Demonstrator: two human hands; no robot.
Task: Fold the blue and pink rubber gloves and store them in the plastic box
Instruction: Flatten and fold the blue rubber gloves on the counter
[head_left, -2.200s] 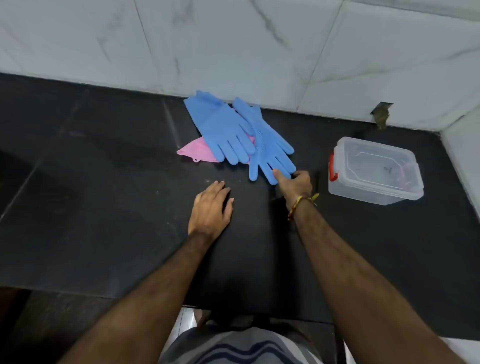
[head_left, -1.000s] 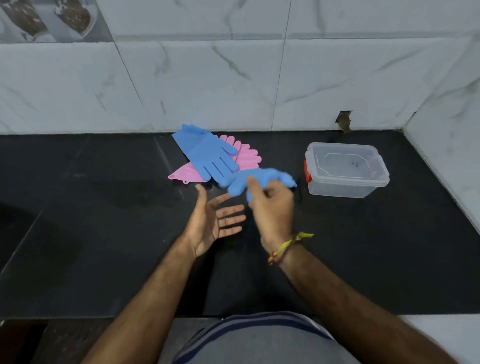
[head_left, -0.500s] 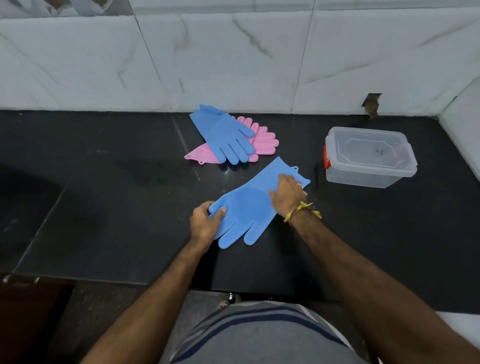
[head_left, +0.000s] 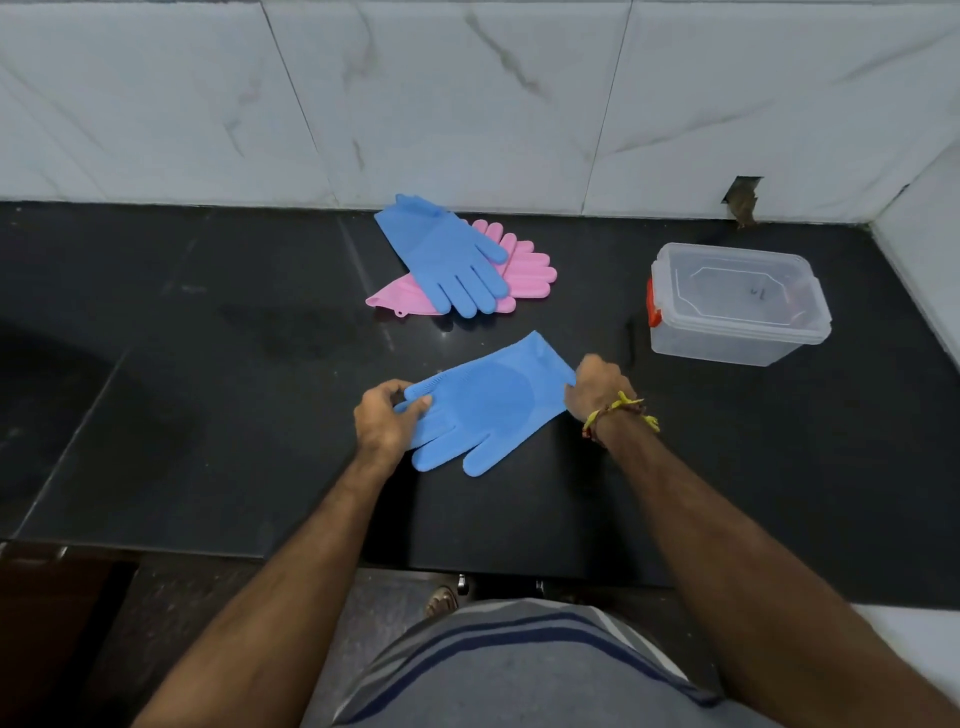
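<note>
One blue rubber glove (head_left: 483, 405) lies flat on the black counter in front of me, cuff to the upper right, fingers to the lower left. My left hand (head_left: 387, 421) pinches its fingertips on the left side. My right hand (head_left: 597, 387) grips the cuff edge on the right. A second blue glove (head_left: 441, 254) lies farther back, across the pink gloves (head_left: 524, 270), which are partly hidden beneath it. The clear plastic box (head_left: 737, 306) with red latches stands to the right, its lid on.
The black counter (head_left: 208, 389) ends in a front edge near my body. White marble tiles (head_left: 467, 104) form the back wall and a side wall on the right. A dark cutout (head_left: 743, 200) sits in the wall behind the box.
The blue glove was picked off the pile and laid flat in front of me. My left hand has closed on its fingertips and my right hand has slid to the cuff edge.
</note>
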